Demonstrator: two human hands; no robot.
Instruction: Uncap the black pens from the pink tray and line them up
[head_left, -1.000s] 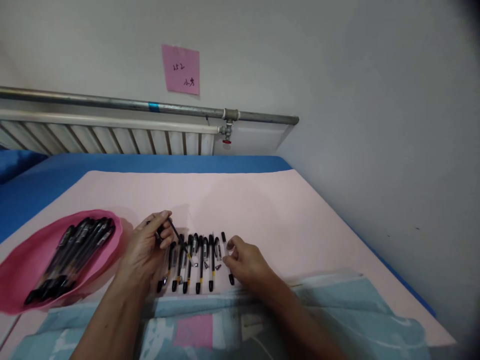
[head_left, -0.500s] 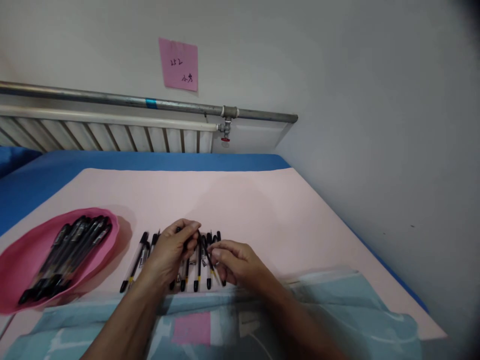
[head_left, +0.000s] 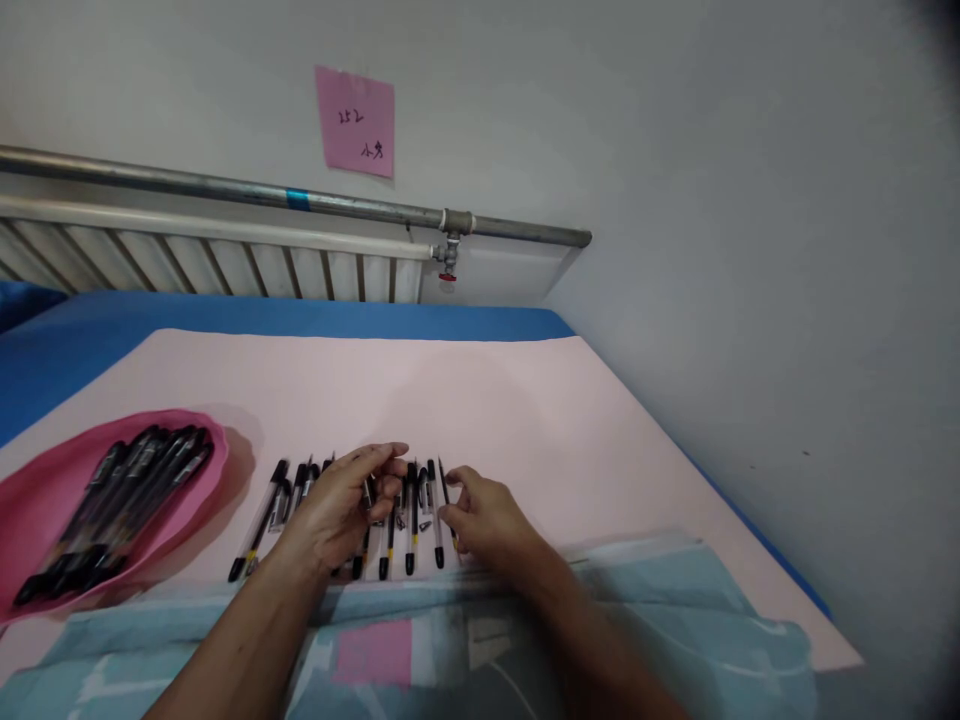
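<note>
My right hand (head_left: 486, 515) is closed, with its thumb and fingertips on a thin pen refill (head_left: 445, 482) at the right end of a row of pen parts. My left hand (head_left: 356, 505) hovers over the row, fingers curled, a small dark piece partly hidden in them. Under and between my hands lie black-ended clear pen barrels (head_left: 412, 520), black caps (head_left: 424, 485) and small metallic tips (head_left: 425, 525). Another barrel (head_left: 259, 520) lies left of my left wrist. My left hand covers part of the row.
A pink bowl (head_left: 214, 470) at the left holds several black pens (head_left: 142, 500). The pale pink sheet (head_left: 480, 400) covers a blue surface (head_left: 300, 320). Teal patterned cloth (head_left: 675, 590) lies along the near edge. Behind are a radiator (head_left: 300, 275), a metal pipe (head_left: 217, 188) and a wall.
My right hand has moved slightly right and away from my left hand, bringing the refill from between my hands to the row's right end. The left fingers have loosened somewhat.
</note>
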